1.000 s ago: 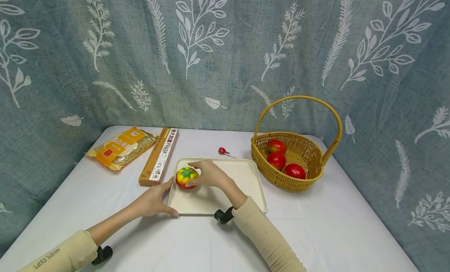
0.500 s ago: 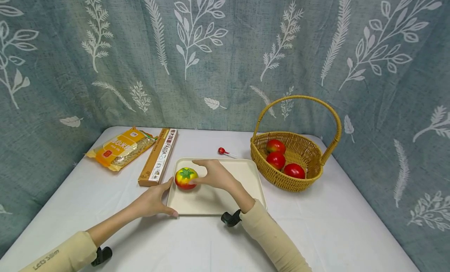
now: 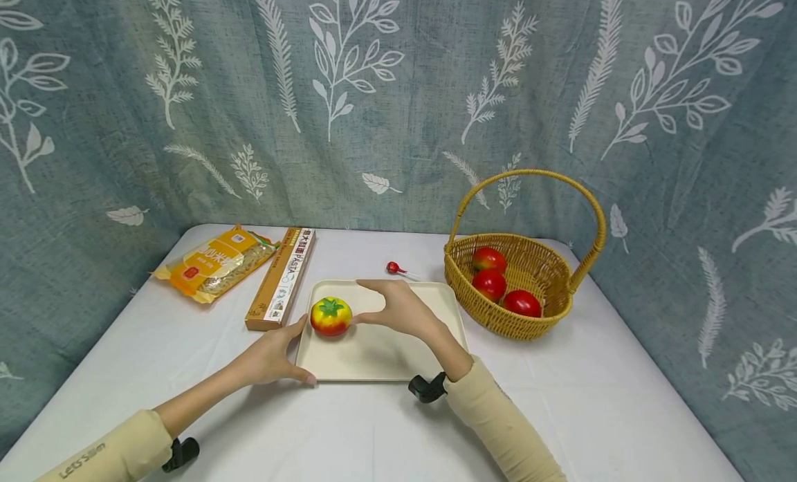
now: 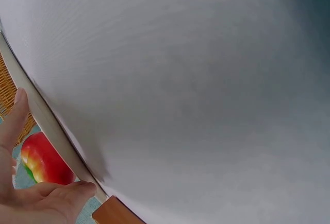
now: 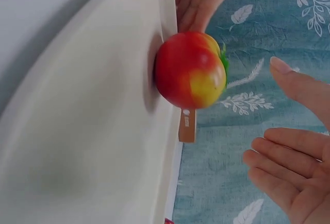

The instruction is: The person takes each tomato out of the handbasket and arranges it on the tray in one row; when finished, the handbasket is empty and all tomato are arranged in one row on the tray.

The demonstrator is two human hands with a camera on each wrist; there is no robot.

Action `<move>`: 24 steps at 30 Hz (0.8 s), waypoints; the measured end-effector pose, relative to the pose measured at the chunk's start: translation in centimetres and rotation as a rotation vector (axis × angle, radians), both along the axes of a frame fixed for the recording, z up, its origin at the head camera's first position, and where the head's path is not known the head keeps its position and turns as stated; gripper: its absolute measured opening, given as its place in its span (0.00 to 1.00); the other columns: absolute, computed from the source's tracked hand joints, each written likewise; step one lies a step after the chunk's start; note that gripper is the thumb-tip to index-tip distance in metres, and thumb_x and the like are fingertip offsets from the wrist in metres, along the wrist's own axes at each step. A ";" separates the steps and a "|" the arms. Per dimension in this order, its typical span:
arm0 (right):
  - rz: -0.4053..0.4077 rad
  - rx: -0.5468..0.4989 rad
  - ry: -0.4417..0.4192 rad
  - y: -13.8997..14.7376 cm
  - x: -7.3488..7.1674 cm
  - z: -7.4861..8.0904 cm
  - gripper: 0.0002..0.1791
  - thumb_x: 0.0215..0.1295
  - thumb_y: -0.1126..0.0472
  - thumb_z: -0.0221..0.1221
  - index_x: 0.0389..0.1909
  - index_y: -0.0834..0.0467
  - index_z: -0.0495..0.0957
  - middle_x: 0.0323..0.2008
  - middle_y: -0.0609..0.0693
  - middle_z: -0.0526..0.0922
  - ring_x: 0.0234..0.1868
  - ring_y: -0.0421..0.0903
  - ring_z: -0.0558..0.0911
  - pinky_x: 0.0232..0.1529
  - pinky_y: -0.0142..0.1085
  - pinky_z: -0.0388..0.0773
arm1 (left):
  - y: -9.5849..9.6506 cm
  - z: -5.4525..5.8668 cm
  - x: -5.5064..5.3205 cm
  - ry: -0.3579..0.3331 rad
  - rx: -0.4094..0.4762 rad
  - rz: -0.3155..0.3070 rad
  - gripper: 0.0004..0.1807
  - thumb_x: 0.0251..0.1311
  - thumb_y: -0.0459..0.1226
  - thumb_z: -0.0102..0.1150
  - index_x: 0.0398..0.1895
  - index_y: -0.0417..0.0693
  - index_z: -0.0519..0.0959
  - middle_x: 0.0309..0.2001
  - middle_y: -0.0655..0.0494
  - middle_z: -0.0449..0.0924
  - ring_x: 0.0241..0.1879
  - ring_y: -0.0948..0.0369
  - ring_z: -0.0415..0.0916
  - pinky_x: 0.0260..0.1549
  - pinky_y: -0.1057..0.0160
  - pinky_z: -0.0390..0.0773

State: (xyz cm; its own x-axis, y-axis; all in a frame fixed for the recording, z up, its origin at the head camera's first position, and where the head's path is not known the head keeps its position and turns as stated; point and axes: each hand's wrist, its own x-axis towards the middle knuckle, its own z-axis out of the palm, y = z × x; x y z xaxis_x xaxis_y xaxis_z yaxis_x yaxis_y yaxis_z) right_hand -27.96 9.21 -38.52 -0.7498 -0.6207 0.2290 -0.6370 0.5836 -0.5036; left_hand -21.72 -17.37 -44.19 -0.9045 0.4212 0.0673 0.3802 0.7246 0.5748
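A red and yellow tomato (image 3: 331,317) with a green leafy top sits on the left part of a cream rectangular tray (image 3: 380,354). My right hand (image 3: 401,310) is over the tray, just right of the tomato. In the right wrist view that hand's fingers (image 5: 289,147) are spread apart from the tomato (image 5: 188,72) and hold nothing. At the tray's left side is my left hand (image 3: 270,356), thumb at the near corner and fingers farther up the edge. The left wrist view shows its thumb and fingers (image 4: 77,193) against the tray rim (image 4: 49,123).
A wicker basket (image 3: 510,326) with a tall handle and several red fruits (image 3: 489,283) stands right of the tray. A lollipop (image 3: 394,267) lies behind it. To the left are a pasta box (image 3: 283,278) and a yellow bag of grain (image 3: 214,261). A curtain (image 3: 398,191) hangs behind.
My right hand has let go of the tomato and drawn back to the right, its fingers spreading away from it. The tomato, the tray and my left hand stay where they were.
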 end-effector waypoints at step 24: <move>-0.052 0.029 0.031 4.4 -0.3 1.4 0.39 0.54 0.47 0.70 0.65 0.60 0.71 0.62 0.53 0.75 0.64 0.51 0.72 0.62 0.45 0.69 | 0.0 -0.1 0.0 -0.010 -0.004 0.003 0.67 0.31 0.54 0.80 0.69 0.23 0.54 0.66 0.30 0.61 0.65 0.39 0.61 0.58 0.44 0.69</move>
